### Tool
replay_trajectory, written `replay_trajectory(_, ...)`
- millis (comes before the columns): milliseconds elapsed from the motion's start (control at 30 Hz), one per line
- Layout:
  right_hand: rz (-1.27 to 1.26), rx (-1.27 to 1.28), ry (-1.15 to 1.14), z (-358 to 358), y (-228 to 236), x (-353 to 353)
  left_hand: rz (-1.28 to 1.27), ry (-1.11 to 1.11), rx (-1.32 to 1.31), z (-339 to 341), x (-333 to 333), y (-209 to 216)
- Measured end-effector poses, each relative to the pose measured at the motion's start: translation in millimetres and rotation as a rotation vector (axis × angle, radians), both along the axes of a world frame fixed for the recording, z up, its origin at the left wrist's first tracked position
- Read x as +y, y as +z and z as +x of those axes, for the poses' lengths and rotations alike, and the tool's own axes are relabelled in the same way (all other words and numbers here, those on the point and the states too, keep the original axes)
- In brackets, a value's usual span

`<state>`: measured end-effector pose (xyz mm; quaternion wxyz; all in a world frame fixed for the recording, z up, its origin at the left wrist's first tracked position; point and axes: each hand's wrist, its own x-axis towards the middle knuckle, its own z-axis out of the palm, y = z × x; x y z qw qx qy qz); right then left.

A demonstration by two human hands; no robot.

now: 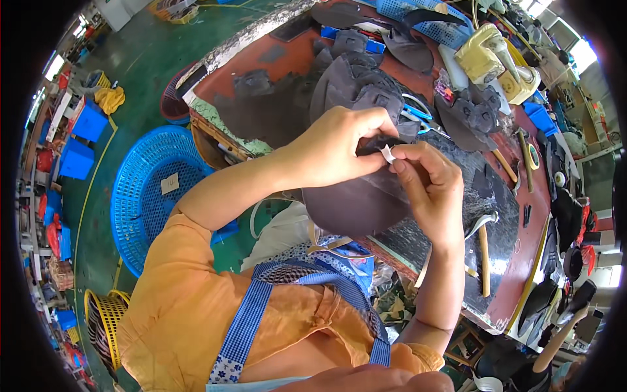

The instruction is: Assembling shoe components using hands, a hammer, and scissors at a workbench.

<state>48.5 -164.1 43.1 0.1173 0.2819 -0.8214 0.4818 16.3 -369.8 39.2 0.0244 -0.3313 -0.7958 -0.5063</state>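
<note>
A large dark grey flat piece with a rounded edge (356, 202) lies beneath my hands at the table's near edge. Its material, cloth or leather, is unclear. My left hand (343, 140) is closed, with thumb and fingers gripping a small black part (377, 144) over that piece. My right hand (432, 183) pinches a small curled white strip (388, 154) between thumb and forefinger, right at the black part. Whether the strip is still attached there cannot be made out. Just beyond my fingers, a stack of similar dark grey pieces (339, 81) rests on the table.
Blue-handled scissors (418, 116) lie just past my right hand. Hammers (484, 261) and a tape roll (533, 155) are on the right of the worn table (261, 124). A blue plastic basket (127, 196) stands on the floor at left. Another person's arm (555, 340) shows at lower right.
</note>
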Motion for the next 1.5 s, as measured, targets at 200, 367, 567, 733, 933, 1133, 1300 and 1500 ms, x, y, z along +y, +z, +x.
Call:
replay_trajectory(200,0.054,-0.052,-0.156,12.8,3.6,-3.2,0.033,-0.055,0.053,12.8,-2.2,-0.1)
replay_trajectory(367,0.042,-0.038,-0.185,17.5,-3.4,-6.6,0.098,-0.018,0.206,12.0,2.0,-22.4)
replay_trajectory(567,0.169,0.179,-0.489,31.8,-16.2,-0.3,0.056,0.100,0.070,20.2,-13.1,-22.7)
replay_trajectory(733,0.182,0.194,-0.608,33.9,-23.4,7.9,0.078,0.132,-0.054,27.8,-19.7,-30.3)
replay_trajectory(933,0.161,0.197,-0.648,28.6,-28.2,6.6,0.118,0.122,-0.084,32.0,-17.7,-31.1)
replay_trajectory(1133,0.219,0.104,-0.433,22.9,-26.7,-2.0,0.524,-0.119,-0.406,41.5,-16.6,-43.1)
replay_trajectory(1300,0.519,0.373,-0.458,29.2,-30.0,-12.5,0.233,-0.044,-0.238,43.2,-33.1,-47.4)
replay_trajectory(1500,-0.238,0.022,-0.381,39.2,-33.2,44.6,0.140,0.516,-0.319,-69.8,-209.8,-71.5)
